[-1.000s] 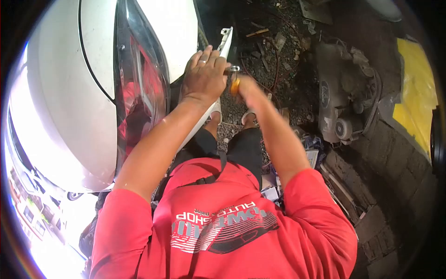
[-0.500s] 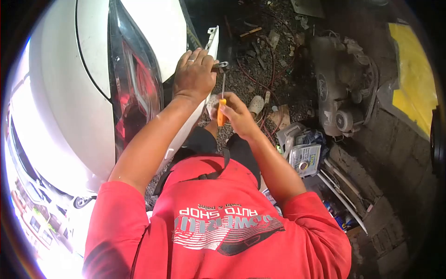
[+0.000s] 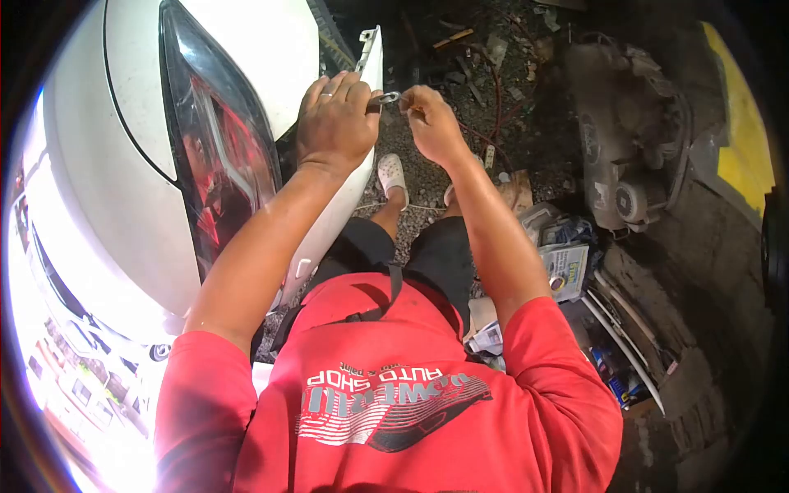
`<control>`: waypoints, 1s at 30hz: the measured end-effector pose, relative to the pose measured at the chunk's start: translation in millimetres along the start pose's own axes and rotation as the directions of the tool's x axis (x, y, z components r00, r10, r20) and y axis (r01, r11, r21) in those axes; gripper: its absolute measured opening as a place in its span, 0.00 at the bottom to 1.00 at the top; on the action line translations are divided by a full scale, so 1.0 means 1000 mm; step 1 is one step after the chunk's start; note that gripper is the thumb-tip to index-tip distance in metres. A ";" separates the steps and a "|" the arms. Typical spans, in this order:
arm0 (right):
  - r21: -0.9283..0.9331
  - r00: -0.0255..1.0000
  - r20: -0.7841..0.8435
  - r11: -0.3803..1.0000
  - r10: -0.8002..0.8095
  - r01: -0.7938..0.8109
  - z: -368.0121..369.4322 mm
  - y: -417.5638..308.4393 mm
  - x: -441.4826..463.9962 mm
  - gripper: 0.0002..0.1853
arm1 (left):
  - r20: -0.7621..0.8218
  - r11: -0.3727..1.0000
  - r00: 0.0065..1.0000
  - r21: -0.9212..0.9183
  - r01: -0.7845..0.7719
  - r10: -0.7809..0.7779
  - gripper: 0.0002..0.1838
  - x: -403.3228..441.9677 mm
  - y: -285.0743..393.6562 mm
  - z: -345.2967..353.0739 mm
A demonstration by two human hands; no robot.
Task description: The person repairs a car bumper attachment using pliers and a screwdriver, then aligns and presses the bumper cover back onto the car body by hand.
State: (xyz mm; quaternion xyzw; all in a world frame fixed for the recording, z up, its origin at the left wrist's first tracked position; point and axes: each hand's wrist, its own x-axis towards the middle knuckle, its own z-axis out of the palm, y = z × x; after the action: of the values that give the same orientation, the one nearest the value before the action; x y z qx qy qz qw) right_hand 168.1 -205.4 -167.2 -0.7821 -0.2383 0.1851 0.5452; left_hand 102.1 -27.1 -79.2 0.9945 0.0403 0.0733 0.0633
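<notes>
On our left we have the car, the tail light set in its corner. The long panel runs between it and our legs. Our shoes rest on gravel; ahead lies a hose. Rightward sits a machine, then a sheet.

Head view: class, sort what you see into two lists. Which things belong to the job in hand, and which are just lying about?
Job in hand:
- metal tool, jutting from the left hand
- white panel, beside that hand
- right hand, near the tool's tip

Apparently lying about:
- grimy machine part
- yellow sheet
- stick
</notes>
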 end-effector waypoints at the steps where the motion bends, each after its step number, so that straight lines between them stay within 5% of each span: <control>1: 0.005 1.000 0.001 1.000 0.000 0.000 -0.001 -0.001 0.006 0.11 | -0.007 1.000 1.000 -0.001 -0.002 0.002 0.12 0.000 0.000 0.000; 8: 0.054 0.996 0.063 0.997 -0.065 0.062 -0.006 -0.011 0.015 0.13 | 0.019 1.000 1.000 0.007 0.000 0.000 0.12 0.001 0.001 -0.002; 10: 0.060 0.941 0.216 0.958 0.261 -0.279 -0.004 -0.027 -0.007 0.18 | 0.035 1.000 0.999 0.025 0.002 -0.003 0.12 0.002 0.000 -0.001; 15: 0.162 0.922 0.168 0.912 0.350 -0.376 -0.011 -0.077 -0.070 0.24 | 0.072 0.999 0.997 0.044 -0.003 0.000 0.15 -0.001 0.002 0.000; 20: 0.142 0.987 0.031 0.976 0.160 -0.163 -0.031 -0.166 -0.088 0.28 | 0.099 0.999 0.995 0.027 0.024 -0.027 0.16 0.000 0.003 -0.007; 23: 0.029 0.986 -0.086 0.989 -0.141 0.144 -0.027 -0.178 -0.079 0.29 | 0.121 0.999 0.992 0.030 0.023 -0.026 0.17 0.003 0.002 -0.007; 30: -0.237 0.935 0.165 0.908 -0.313 0.345 -0.057 -0.182 -0.023 0.21 | 0.097 0.986 0.994 0.152 -0.068 0.054 0.21 -0.008 0.008 0.001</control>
State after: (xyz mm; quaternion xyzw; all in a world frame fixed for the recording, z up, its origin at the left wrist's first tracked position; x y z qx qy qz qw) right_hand 149.7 -208.7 23.9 -0.7829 -0.4224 0.1049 0.4445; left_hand 94.4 -35.4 -80.0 0.9995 0.0123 0.0255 -0.0148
